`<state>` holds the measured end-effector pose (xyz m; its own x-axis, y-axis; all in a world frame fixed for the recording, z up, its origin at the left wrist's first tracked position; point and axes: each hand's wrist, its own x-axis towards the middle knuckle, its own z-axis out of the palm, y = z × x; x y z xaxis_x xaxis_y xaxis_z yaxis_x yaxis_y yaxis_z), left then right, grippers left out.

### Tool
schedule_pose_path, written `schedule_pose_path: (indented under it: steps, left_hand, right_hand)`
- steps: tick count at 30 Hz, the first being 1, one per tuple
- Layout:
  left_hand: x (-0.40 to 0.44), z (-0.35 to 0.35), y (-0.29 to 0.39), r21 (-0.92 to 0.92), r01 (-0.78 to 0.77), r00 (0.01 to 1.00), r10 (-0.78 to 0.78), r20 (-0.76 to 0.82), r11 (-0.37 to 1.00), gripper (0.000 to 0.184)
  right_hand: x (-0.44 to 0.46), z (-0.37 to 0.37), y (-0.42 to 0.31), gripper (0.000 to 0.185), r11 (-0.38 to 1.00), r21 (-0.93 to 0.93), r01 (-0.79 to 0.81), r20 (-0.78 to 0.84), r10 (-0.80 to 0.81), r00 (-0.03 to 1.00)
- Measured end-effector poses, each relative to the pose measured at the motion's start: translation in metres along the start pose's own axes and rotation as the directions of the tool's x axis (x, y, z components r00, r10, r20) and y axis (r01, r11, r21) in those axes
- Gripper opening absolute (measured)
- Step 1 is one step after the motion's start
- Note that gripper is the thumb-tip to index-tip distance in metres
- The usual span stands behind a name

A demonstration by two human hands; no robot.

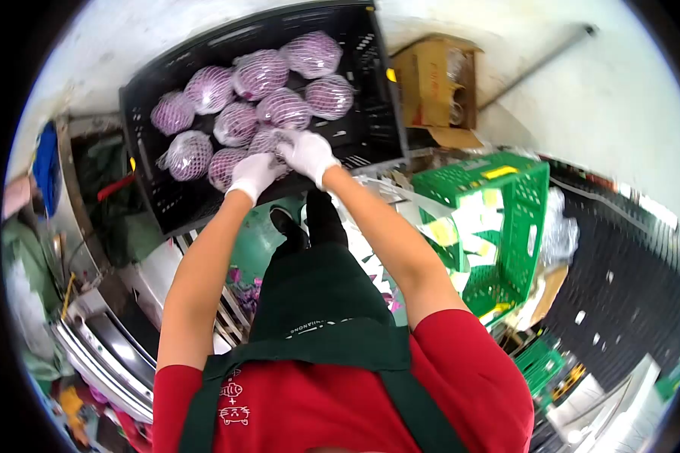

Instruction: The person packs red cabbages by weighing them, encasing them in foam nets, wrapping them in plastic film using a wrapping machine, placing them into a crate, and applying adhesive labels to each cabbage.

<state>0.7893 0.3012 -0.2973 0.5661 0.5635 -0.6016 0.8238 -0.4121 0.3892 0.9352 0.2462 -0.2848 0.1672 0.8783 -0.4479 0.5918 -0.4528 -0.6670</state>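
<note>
A black plastic crate (366,143) in front of me holds several round purple heads, apparently red cabbages (261,73), wrapped in clear film and white netting. Both my hands wear white gloves and meet at the crate's near side. My right hand (307,155) curls over a wrapped red cabbage (264,142) in the front row. Against the near side of that same cabbage rests my left hand (255,175), fingers bent around it and partly hidden. Just left of my left hand lies another wrapped cabbage (224,167).
To the right a green crate (533,219) stands tilted, with papers and yellow labels in it. An open cardboard box (428,83) is behind it by the wall. Metal equipment (109,347) stands at the left. Purple scraps (243,291) litter the green floor by my feet.
</note>
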Motion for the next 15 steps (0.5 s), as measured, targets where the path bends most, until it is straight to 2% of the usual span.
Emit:
schedule_pose_path:
  steps: [1, 3, 5, 7, 8, 9, 10, 11, 12, 14, 15]
  left_hand:
    - [-0.011, 0.001, 0.000, -0.099, -0.045, 0.997, 0.038, -0.072, 0.994, 0.034]
    - [-0.040, 0.007, 0.004, -0.360, -0.183, 0.958, 0.084, -0.274, 0.915, 0.030]
    - [-0.079, 0.006, 0.017, -0.530, -0.320, 0.927, 0.143, -0.348, 0.785, 0.019]
    - [-0.112, 0.009, 0.022, -0.594, -0.363, 0.926, 0.208, -0.315, 0.718, 0.014]
    - [-0.130, 0.012, 0.025, -0.684, -0.305, 0.951, 0.178, -0.252, 0.663, 0.014]
    - [-0.145, 0.014, 0.028, -0.761, -0.235, 0.972, 0.144, -0.185, 0.605, 0.014]
    - [-0.157, 0.017, 0.030, -0.768, -0.225, 0.974, 0.155, -0.165, 0.600, 0.015]
    - [-0.167, 0.020, 0.032, -0.775, -0.207, 0.978, 0.154, -0.143, 0.597, 0.015]
    - [-0.177, 0.020, 0.035, -0.786, -0.172, 0.983, 0.149, -0.103, 0.594, 0.017]
    - [-0.187, 0.025, 0.042, -0.796, -0.170, 0.981, 0.176, -0.081, 0.581, 0.017]
    - [-0.192, 0.025, 0.047, -0.812, -0.163, 0.980, 0.185, -0.070, 0.561, 0.018]
  right_hand:
    - [-0.030, -0.004, 0.001, 0.038, 0.971, 0.156, 0.180, -0.148, -0.157, 0.976]
    - [-0.100, -0.017, -0.004, 0.034, 0.924, 0.235, 0.300, -0.427, -0.179, 0.886]
    - [-0.179, -0.053, -0.006, 0.028, 0.982, 0.071, 0.177, -0.363, -0.140, 0.921]
    - [-0.250, -0.052, 0.014, 0.025, 0.974, 0.201, 0.104, -0.474, 0.004, 0.881]
    - [-0.283, -0.048, 0.023, 0.024, 0.912, 0.395, -0.110, -0.446, 0.295, 0.845]
    - [-0.310, -0.043, 0.035, 0.026, 0.767, 0.575, -0.284, -0.358, 0.548, 0.756]
    - [-0.333, -0.037, 0.055, 0.029, 0.660, 0.689, -0.300, -0.309, 0.641, 0.703]
    - [-0.353, -0.026, 0.076, 0.031, 0.538, 0.786, -0.304, -0.238, 0.717, 0.655]
    - [-0.367, -0.014, 0.094, 0.031, 0.516, 0.827, -0.223, -0.318, 0.757, 0.571]
    - [-0.373, 0.005, 0.137, 0.033, 0.638, 0.768, -0.057, -0.553, 0.706, 0.442]
    - [-0.374, -0.008, 0.138, 0.038, 0.641, 0.763, -0.087, -0.513, 0.681, 0.522]
